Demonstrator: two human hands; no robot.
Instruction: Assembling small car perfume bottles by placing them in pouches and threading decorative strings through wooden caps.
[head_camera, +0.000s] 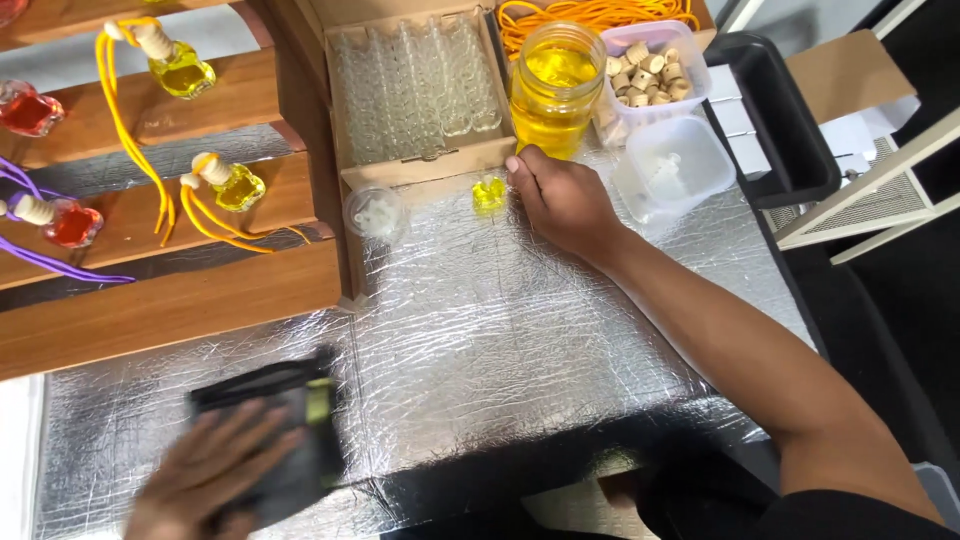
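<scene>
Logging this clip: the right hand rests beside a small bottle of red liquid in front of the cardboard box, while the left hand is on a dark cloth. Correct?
Not quite. In the head view, the small bottle beside the right hand holds yellow liquid, not red. It does sit in front of the cardboard box, and the left hand is on the dark cloth.

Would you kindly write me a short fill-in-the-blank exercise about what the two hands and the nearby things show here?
1. The right hand rests beside a small bottle filled with ____ liquid.
2. The left hand lies on a blurred ____ cloth.
3. The cardboard box holds rows of empty ____ bottles.
4. The table is covered with crinkled ____ foil.

Missing words: yellow; black; glass; silver
</scene>
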